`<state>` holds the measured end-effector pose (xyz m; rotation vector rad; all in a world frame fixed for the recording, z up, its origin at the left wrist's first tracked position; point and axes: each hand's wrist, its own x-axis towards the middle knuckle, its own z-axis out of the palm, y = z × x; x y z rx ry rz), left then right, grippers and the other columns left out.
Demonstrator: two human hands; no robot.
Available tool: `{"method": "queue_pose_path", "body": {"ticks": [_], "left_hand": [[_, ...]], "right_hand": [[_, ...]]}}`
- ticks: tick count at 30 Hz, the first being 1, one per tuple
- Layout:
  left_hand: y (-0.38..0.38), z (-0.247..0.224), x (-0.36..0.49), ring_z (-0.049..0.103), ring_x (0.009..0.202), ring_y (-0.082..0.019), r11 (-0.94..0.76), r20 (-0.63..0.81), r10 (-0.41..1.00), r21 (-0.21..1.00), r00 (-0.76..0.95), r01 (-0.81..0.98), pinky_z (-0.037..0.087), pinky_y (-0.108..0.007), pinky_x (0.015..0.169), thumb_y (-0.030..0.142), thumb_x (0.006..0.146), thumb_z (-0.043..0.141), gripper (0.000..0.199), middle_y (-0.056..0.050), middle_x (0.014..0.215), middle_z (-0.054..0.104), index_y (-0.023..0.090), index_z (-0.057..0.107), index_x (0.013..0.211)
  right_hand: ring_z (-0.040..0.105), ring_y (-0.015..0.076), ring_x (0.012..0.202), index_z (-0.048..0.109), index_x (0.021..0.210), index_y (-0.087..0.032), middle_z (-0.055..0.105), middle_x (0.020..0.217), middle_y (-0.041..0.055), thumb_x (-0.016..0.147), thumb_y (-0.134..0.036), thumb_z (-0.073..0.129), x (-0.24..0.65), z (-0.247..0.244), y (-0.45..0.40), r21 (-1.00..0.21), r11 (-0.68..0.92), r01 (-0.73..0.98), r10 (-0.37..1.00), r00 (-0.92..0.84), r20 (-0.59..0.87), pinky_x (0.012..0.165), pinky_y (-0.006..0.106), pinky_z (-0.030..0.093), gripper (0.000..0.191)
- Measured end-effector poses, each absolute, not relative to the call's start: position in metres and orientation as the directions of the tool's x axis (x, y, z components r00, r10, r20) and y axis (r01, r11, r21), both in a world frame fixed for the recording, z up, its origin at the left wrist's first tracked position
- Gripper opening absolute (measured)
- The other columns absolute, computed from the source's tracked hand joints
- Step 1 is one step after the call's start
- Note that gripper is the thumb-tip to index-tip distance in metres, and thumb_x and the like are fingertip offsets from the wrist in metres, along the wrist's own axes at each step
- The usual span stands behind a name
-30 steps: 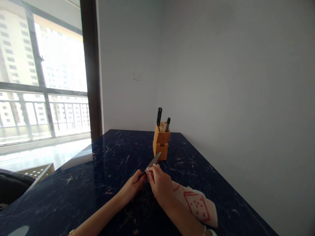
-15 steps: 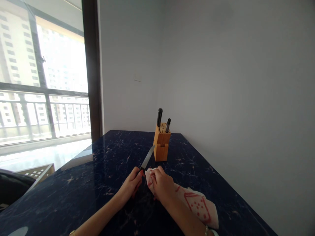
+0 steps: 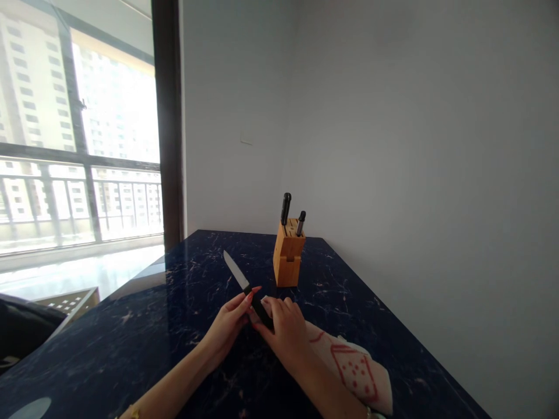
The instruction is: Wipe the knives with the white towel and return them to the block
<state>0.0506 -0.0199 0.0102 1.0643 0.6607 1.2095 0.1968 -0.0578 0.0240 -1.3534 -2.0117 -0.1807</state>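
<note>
A kitchen knife (image 3: 236, 270) with a black handle is held over the table, its blade pointing up and to the left. My left hand (image 3: 227, 321) pinches the handle near the blade. My right hand (image 3: 286, 329) is closed around a white towel (image 3: 356, 369) with red drawings, at the butt end of the handle. A bit of the towel shows at the right fingertips; the rest trails under the right forearm. Just beyond my hands a wooden knife block (image 3: 289, 256) stands upright, with two black-handled tools in its slots.
The dark blue marbled table (image 3: 209, 256) reaches back to the wall. A pale round patch (image 3: 32, 408) shows at its near left corner. Left of the table are a black item (image 3: 26, 331) and a perforated chair-like frame (image 3: 72, 305), near a large window (image 3: 116, 116).
The knife has swung from pointing up-right to up-left. Its handle has come over to my right hand and the towel, and both hands are closer together.
</note>
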Motion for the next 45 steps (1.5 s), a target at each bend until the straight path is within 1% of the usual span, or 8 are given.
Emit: {"method": "queue_pose_path", "body": {"ticks": [6,14,19,22,24,29,35,45], "left_hand": [[-0.021,0.012,0.051,0.059,0.082,-0.019,-0.052,0.159,0.939,0.941,0.303,-0.333,0.042,-0.028,0.077,0.036,0.065,0.067,0.038,-0.005,0.087,0.068,0.016,0.065,0.097],[-0.018,0.017,0.043,0.057,0.073,-0.015,-0.117,0.162,0.973,0.96,0.163,-0.255,0.039,-0.021,0.059,0.048,0.074,0.053,0.052,-0.006,0.082,0.067,0.018,0.055,0.115],[-0.018,0.016,0.043,0.056,0.071,-0.014,-0.163,0.19,0.977,0.958,0.095,-0.237,0.037,-0.019,0.049,0.05,0.072,0.054,0.052,-0.006,0.085,0.066,0.018,0.056,0.113],[-0.016,0.013,0.041,0.056,0.07,-0.014,-0.211,0.21,0.977,0.953,-0.029,-0.216,0.037,-0.018,0.047,0.052,0.07,0.055,0.054,-0.006,0.088,0.067,0.018,0.056,0.112],[-0.013,0.011,0.038,0.057,0.074,-0.016,-0.225,0.205,0.972,0.953,-0.113,-0.205,0.04,-0.02,0.048,0.054,0.067,0.056,0.057,-0.007,0.09,0.067,0.016,0.057,0.11],[-0.007,0.006,0.033,0.058,0.084,-0.02,-0.189,0.158,0.974,0.962,-0.165,-0.198,0.044,-0.022,0.054,0.053,0.068,0.056,0.053,-0.007,0.093,0.067,0.015,0.059,0.105],[-0.009,0.007,0.036,0.058,0.087,-0.021,-0.172,0.142,0.977,0.966,-0.157,-0.194,0.045,-0.024,0.059,0.052,0.068,0.057,0.053,-0.008,0.093,0.067,0.014,0.059,0.106],[-0.016,0.009,0.047,0.058,0.081,-0.02,-0.118,0.117,0.993,0.991,-0.027,-0.056,0.044,-0.024,0.059,0.053,0.069,0.055,0.061,-0.006,0.094,0.066,0.019,0.05,0.12]], "right_hand": [[0.049,0.0183,0.081,0.053,0.101,-0.026,0.061,0.087,-0.0005,0.084,-0.026,0.048,0.206,0.02,-0.049,-0.233,0.414,0.88,0.777,-0.208,0.594,0.069,0.029,0.032,0.018],[0.049,0.0178,0.082,0.054,0.099,-0.024,0.059,0.085,0.0013,0.084,-0.022,0.045,0.209,0.018,-0.04,-0.146,0.356,0.923,0.75,-0.189,0.634,0.07,0.031,0.032,0.017],[0.047,0.0192,0.086,0.05,0.104,-0.023,0.055,0.094,0.0032,0.082,-0.022,0.048,0.21,0.029,-0.048,-0.219,0.358,0.908,0.711,-0.113,0.694,0.073,0.032,0.033,0.022],[0.046,0.0195,0.086,0.051,0.093,-0.021,0.053,0.093,0.0036,0.081,-0.021,0.049,0.207,0.035,-0.055,-0.24,0.376,0.895,0.705,-0.109,0.701,0.075,0.033,0.033,0.012],[0.045,0.0194,0.085,0.051,0.089,-0.021,0.054,0.09,0.0024,0.08,-0.021,0.05,0.203,0.034,-0.059,-0.216,0.421,0.881,0.72,-0.18,0.671,0.075,0.033,0.033,0.008],[0.046,0.0187,0.088,0.047,0.104,-0.023,0.055,0.1,0.0014,0.082,-0.017,0.047,0.193,0.016,-0.057,-0.092,0.515,0.852,0.727,-0.377,0.574,0.075,0.032,0.034,0.023],[0.048,0.0188,0.08,0.052,0.086,-0.022,0.058,0.09,0.0027,0.086,-0.018,0.041,0.195,0.009,-0.048,0.051,0.408,0.911,0.738,-0.363,0.568,0.07,0.033,0.032,0.012],[0.048,0.0157,0.075,0.049,0.077,-0.02,0.058,0.075,-0.0008,0.074,-0.013,0.048,0.228,0.029,-0.035,-0.249,0.232,0.94,0.693,0.019,0.72,0.07,0.03,0.024,0.008]]}}
